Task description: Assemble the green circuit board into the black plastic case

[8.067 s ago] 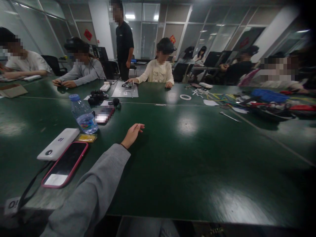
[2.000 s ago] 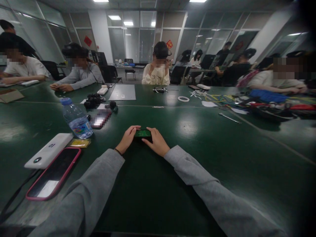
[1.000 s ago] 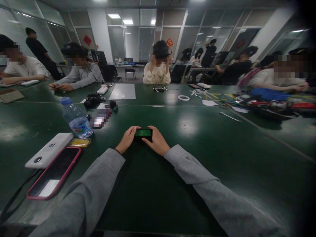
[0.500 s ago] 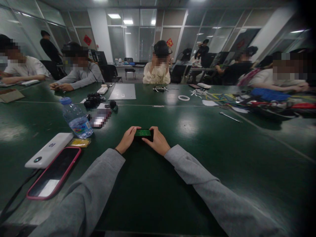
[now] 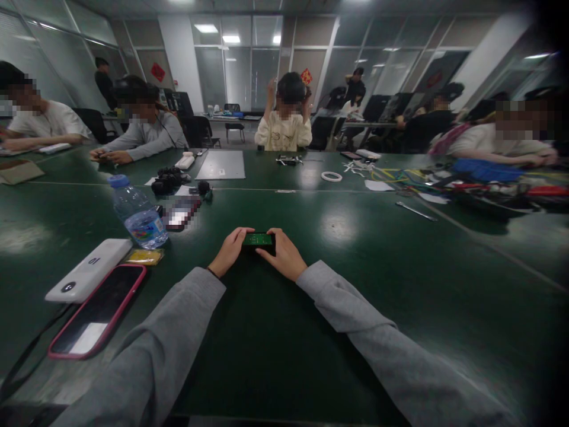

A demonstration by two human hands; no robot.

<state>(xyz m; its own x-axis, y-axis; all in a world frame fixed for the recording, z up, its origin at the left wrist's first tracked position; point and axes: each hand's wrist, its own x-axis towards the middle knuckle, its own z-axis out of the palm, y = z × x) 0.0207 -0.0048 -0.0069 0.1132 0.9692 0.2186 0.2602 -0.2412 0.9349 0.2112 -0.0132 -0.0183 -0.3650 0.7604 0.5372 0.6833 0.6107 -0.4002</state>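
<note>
Across the table, a person in a cream top had spread both raised hands wider beside the head since the frame half a second earlier. Wearer's left hand and right hand gripped opposite ends of a small rectangular green circuit board with a black edge, fingers covering both ends. Board lay mid-way over the glossy dark-green table; whether it touched the surface, could not tell. Left of the hands: clear plastic bottle with blue cap, partly filled with clear liquid; small yellow packet near its base; white rounded device marked 01; pink-cased black phone just beside it. Beyond: black camera-like gear, flat grey panel. Far left, tan cardboard box, contents hidden. Right: white ring, slim silver tool, tangled multicoloured cable heap.
</note>
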